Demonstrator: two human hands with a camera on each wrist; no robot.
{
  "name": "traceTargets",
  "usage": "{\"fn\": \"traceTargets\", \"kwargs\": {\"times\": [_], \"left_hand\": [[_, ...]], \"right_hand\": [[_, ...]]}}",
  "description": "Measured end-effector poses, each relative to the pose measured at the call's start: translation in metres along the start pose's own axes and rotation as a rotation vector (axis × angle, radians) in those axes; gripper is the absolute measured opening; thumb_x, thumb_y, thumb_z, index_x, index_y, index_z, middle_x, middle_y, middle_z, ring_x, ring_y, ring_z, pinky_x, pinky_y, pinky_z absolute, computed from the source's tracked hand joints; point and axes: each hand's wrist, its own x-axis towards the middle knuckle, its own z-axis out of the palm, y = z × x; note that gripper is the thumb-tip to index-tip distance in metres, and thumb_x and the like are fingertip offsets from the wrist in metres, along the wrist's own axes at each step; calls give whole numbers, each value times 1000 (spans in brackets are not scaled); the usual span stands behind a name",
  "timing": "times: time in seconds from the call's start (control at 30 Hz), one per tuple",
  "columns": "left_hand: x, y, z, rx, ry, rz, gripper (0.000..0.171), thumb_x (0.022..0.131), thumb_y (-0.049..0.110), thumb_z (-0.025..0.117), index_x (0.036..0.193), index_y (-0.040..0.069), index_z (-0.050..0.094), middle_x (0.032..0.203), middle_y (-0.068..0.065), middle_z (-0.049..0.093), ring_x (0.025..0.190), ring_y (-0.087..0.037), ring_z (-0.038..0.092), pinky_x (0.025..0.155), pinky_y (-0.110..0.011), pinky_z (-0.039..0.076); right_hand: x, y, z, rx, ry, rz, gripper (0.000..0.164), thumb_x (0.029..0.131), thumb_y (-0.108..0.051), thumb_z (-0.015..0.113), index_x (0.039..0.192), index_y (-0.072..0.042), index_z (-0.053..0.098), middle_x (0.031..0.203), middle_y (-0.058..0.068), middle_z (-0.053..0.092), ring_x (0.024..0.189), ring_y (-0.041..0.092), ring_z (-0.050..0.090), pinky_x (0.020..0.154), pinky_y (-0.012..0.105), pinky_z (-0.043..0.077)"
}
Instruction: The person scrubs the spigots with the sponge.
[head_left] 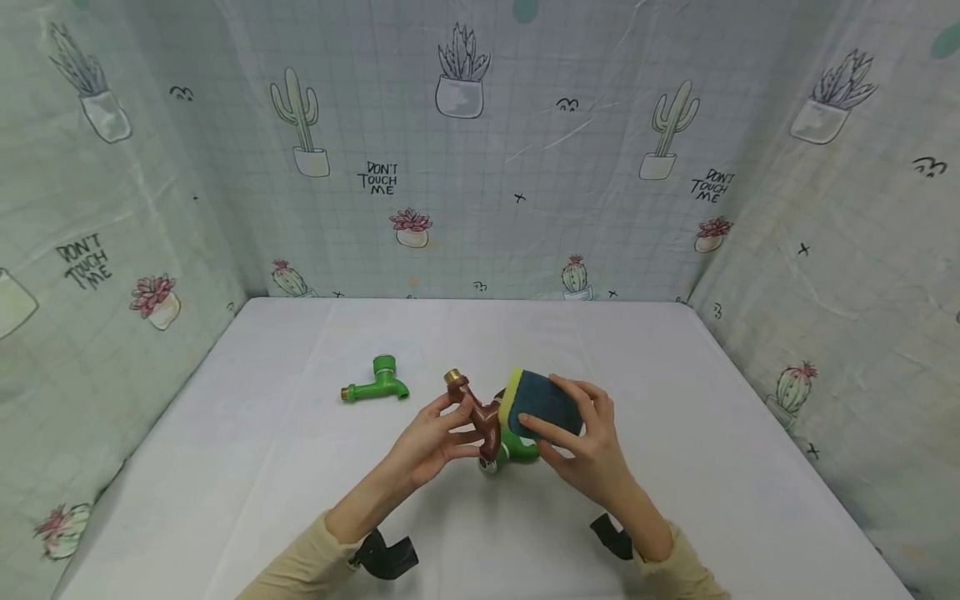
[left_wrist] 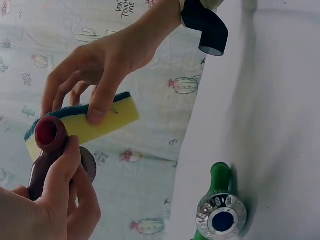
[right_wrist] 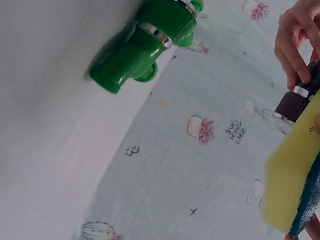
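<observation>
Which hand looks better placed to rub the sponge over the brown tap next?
Likely the right hand: it holds the sponge close beside the brown tap, which the left hand grips.

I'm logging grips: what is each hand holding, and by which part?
Left hand: brown tap, by its body. Right hand: sponge, by its blue face and edges.

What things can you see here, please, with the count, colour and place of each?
Table: 1, white, centre
Printed cloth: count unclear, pale grey-green, around back and sides
Green taps: 2, green, on the table
Brown tap: 1, brown, above the table
Sponge: 1, yellow and blue-green, beside the brown tap
Wrist attachments: 2, black, beside the sleeves
Sleeves: 2, beige, low in head view
Left hand: 1, bare, holding brown tap
Right hand: 1, bare, holding sponge
</observation>
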Motion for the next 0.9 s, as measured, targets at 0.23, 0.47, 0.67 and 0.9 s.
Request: {"fn": "traceTargets", "kwargs": {"times": [0.23,0.47,0.67,0.9], "left_hand": [[2,0,2,38,49,-27,55,92,33,46,135,5,29,119,-12,46,113,-37,50,85,-41,50],[2,1,2,102,112,-68,55,90,31,51,135,5,33,117,-14,52,102,-27,58,84,-42,50],[3,4,4,121,101,-69,56,89,30,53,134,3,33,112,-14,52,98,-26,60,82,-40,51],[6,6,6,138,129,-70,54,89,28,53,133,2,34,108,-11,52,96,-24,60,80,-41,52]], "right_hand": [[-5,9,-5,-19,-23,-37,25,91,-29,46,104,-25,66,125,25,46,109,42,38,80,55,39],[-11,4,-8,-8,-90,-94,27,91,-31,41,105,-31,64,127,21,45,115,40,35,90,47,39],[-12,-3,-6,-3,-86,-180,24,92,-30,44,107,-32,63,125,20,47,114,40,34,96,47,32],[-16,-11,-4,51,-73,-211,21,89,-30,52,106,-33,63,123,20,49,111,40,37,93,48,32]]}}
